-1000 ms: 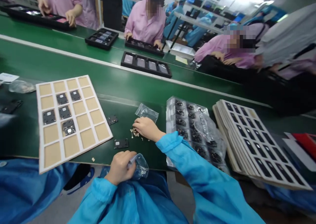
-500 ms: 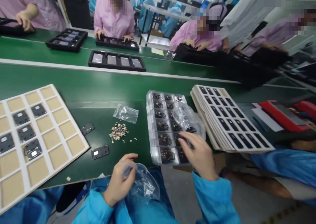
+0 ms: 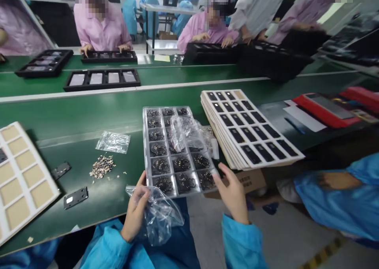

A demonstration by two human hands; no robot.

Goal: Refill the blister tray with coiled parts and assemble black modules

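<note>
At the near edge of a green conveyor bench (image 3: 89, 117), a clear blister tray (image 3: 177, 150) is placed with its lower edge overhanging the lip, its pockets filled with dark round parts. A crumpled clear plastic bag (image 3: 158, 215) is pinched between thumb and fingers of the left hand (image 3: 135, 207), and part of it is draped against the tray's lower edge; the left thumb is seen close to that edge, though contact cannot be confirmed. The right hand (image 3: 232, 194) is held with fingers spread, its fingertips (image 3: 220, 175) at or just beside the tray's lower right corner. A second crumpled bag (image 3: 185, 132) is laid over the tray's upper middle. To the left, a flat small bag (image 3: 112, 142), a heap of small beige pieces (image 3: 102, 167) and two black metal plates (image 3: 76, 198) are spread on the bench, beside a white-framed tray with tan squares (image 3: 20, 178). To the right, a stack of white-framed trays holding black rectangles (image 3: 242, 126) is set beyond the blister tray. Co-workers in pink smocks (image 3: 100, 24) are seen across the belt, at black trays (image 3: 102, 80).
</note>
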